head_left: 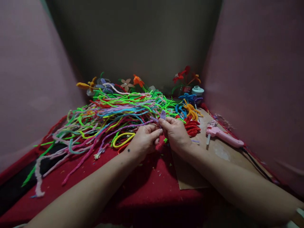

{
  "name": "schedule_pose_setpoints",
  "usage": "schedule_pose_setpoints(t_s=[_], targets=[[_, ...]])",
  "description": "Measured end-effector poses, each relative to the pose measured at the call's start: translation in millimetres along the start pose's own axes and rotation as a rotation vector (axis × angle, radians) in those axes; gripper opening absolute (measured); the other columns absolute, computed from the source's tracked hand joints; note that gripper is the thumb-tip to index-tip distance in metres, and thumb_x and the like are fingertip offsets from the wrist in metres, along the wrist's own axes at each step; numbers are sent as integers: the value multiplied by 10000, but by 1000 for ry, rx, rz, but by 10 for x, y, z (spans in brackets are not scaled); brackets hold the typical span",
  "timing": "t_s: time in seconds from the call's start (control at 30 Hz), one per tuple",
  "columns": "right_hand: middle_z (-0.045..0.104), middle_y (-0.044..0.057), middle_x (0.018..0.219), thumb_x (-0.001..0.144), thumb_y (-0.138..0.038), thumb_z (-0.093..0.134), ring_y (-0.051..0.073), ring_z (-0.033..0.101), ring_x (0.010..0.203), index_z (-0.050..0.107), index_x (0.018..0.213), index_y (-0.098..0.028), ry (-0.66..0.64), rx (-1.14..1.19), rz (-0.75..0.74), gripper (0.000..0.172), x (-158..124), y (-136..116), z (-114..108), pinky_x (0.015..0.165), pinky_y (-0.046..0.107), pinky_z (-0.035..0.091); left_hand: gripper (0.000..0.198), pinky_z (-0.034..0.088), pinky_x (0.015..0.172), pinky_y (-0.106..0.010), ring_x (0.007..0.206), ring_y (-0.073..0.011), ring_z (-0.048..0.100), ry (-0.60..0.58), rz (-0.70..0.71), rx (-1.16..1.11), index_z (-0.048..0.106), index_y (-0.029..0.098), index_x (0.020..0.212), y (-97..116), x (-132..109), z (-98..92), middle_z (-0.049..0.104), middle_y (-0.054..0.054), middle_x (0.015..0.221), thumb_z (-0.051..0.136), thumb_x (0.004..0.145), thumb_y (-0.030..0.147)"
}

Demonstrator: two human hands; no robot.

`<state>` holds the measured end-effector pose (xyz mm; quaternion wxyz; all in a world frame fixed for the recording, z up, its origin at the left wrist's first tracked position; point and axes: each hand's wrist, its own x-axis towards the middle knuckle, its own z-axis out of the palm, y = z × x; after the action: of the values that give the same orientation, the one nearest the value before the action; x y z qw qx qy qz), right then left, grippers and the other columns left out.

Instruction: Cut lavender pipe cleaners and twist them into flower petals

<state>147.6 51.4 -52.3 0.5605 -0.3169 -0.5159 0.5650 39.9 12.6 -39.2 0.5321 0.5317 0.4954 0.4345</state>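
Spreading over the red cloth from its left edge, a pipe cleaner pile lies loose. At centre, left hand and right hand each pinch one lilac pipe cleaner. A pink glue gun rests on cardboard at the right edge.

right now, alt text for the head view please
The left hand and right hand pinch a purple pipe cleaner over a red cloth. A pile of coloured pipe cleaners lies behind, with a pink glue gun on cardboard to the right.
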Motion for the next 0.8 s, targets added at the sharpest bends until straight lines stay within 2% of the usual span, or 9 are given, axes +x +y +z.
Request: schedule_pose_setpoints(t_s=[0.1,0.23,0.37,0.43,0.5,0.6,0.67,0.8], targets=[[404,-76,487,664,-367,660,63,322,449,486,570,-174,19,60,40,277,10,18,3,464,228,265,233,204,354,-177,326,-37,274,45,63,68,424,192,606,-34,5,39,378,100,408,522,777,315],[410,-76,489,700,-361,648,64,320,454,497,593,-171,-1,3,-12,266,24,-7,-7,460,227,257,200,242,375,-174,343,-44,338,40,93,178,441,187,586,-28,-19,5,427,94,417,535,753,243],[474,-56,534,756,-360,615,70,364,488,543,626,-160,-21,-112,-122,249,52,-102,-40,479,224,281,157,232,336,-199,305,-78,395,-31,25,254,529,162,545,103,-21,-251,491,57,398,669,602,204],[517,-39,555,766,-353,609,72,398,495,582,641,-149,-56,-161,-130,240,60,-152,-45,487,223,302,125,236,361,-178,351,-54,390,68,69,229,576,153,642,194,-12,-407,519,59,475,654,639,251],[543,-22,531,768,-352,605,75,415,454,620,649,-135,-125,-186,-51,247,62,-178,-33,455,228,299,204,249,385,-166,392,-41,389,158,122,174,578,164,752,264,-5,-513,539,57,566,599,722,365],[547,-14,485,736,-336,642,70,397,385,639,627,-125,-197,-150,78,238,65,-170,1,399,228,274,279,276,410,-169,433,-50,419,152,150,111,605,165,843,294,-9,-548,552,50,595,636,710,408],[574,-6,514,702,-312,685,62,406,387,642,620,-125,-234,-88,129,209,73,-149,15,399,221,292,248,277,409,-172,422,-54,416,119,141,111,623,146,794,278,-14,-522,538,49,530,670,689,366],[649,27,640,692,-314,714,67,484,445,660,734,-132,-310,107,255,194,86,-116,-1,436,204,359,176,240,362,-155,353,-37,385,122,88,124,572,138,687,256,-22,-472,548,36,471,612,744,299]])
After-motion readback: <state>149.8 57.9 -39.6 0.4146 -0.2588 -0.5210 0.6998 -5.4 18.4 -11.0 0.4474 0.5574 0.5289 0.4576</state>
